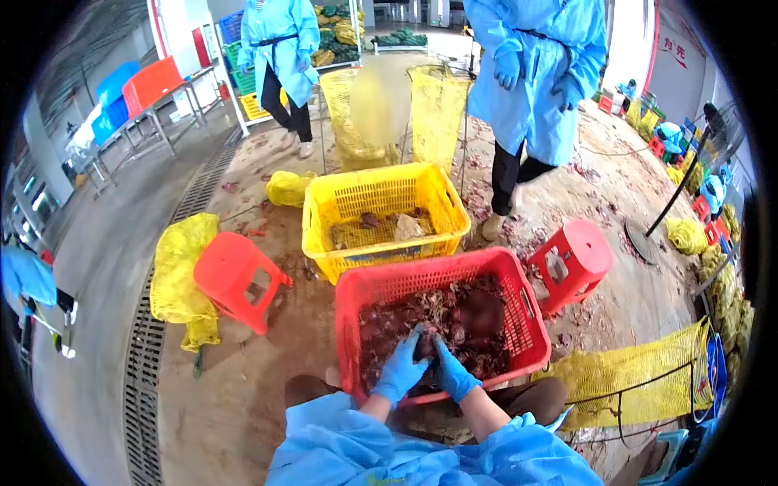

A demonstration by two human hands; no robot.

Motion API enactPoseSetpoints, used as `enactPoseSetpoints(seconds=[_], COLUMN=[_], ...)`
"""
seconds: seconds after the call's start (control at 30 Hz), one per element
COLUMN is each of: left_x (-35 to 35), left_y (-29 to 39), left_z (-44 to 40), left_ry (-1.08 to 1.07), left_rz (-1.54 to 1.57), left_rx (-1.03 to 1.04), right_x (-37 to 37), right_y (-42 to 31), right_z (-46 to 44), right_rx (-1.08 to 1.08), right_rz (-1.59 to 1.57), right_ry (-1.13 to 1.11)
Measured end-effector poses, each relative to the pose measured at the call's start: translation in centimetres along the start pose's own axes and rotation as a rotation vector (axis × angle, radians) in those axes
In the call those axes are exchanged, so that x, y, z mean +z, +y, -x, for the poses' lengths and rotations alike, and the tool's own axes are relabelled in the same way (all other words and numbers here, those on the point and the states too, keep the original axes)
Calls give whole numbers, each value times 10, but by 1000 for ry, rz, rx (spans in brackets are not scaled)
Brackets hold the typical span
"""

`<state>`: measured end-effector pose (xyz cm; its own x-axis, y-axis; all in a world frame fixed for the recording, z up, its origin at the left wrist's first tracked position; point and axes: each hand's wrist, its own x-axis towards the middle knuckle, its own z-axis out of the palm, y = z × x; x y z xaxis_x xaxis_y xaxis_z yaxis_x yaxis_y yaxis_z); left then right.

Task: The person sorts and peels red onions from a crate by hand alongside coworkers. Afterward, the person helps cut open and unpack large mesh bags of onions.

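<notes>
My left hand (401, 370) and my right hand (454, 374), both in blue gloves, meet over the near part of a red crate (350, 324). Between them they hold a dark reddish-purple round bulb (425, 343), which looks like a red onion; the fingers partly hide it. Below and around the hands, the crate holds a heap of dark red bulbs and loose dry skins (433, 304). Just behind it stands a yellow crate (387, 180) with a few dark pieces and a pale lump (408, 228) on its bottom.
Red stools (235, 271) (579, 255) flank the crates. Yellow mesh bags (182, 267) lie left, and yellow netting (640, 377) lies right. Two people in blue gowns (539, 73) (279, 36) stand beyond. Skins litter the floor; a drain grate (144, 364) runs along the left.
</notes>
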<state>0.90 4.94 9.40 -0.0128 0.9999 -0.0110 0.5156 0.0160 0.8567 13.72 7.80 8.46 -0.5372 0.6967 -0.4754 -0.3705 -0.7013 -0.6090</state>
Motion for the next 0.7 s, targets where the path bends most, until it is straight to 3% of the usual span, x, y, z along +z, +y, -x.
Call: enactPoseSetpoints(seconds=[0.03,0.07,0.1,0.17,0.2,0.27,0.3,0.33,0.37,0.43,0.47,0.53,0.57,0.6,0.63,0.67,0.7], left_x=[-15,-12,-21,-38,-45,-61,-70,-81,-86,-93,-92,-89,-83,-73,-66,-63,-61], left_y=[4,-24,-23,-19,-13,-12,-15,-22,-42,-74,-83,-93,-101,-112,-121,-132,-141], left_z=[-1,-12,-14,-18,-19,-26,-31,-37,-44,-48,-48,-44,-39,-34,-32,-32,-34], left_ry=[7,-3,0,-52,-59,5,64,115,211,387,392,411,414,433,453,458,466], left_rz=[41,104,102,-23,-83,-14,51,-52,-34,-196,-194,-278,-277,-185,-90,-84,-74], left_rx=[1,60,63,36,71,124,168,120,44,-237,-231,-637,-631,-622,-610,-599,-558], right_x=[6,-12,-6,6,11,19,15,25,36,25,17,28,23,71,97,114,133], right_y=[-7,0,-3,-10,-10,-11,-11,-20,-26,-36,-42,-95,-130,-178,-229,-289,-344], right_z=[-2,-21,-23,-29,-35,-54,-65,-67,-68,-97,-113,-138,-167,-163,-173,-188,-203], right_rx=[-33,-248,-509,-428,-430,-280,-70,-8,56,140,229,241,190,-137,-326,-399,-618], right_rz=[123,452,1095,822,828,239,-141,-341,-544,-611,-674,-789,-753,-465,-239,-158,-170], right_ry=[-22,-40,228,86,89,163,45,70,94,150,206,-41,-145,-27,53,-135,-222])
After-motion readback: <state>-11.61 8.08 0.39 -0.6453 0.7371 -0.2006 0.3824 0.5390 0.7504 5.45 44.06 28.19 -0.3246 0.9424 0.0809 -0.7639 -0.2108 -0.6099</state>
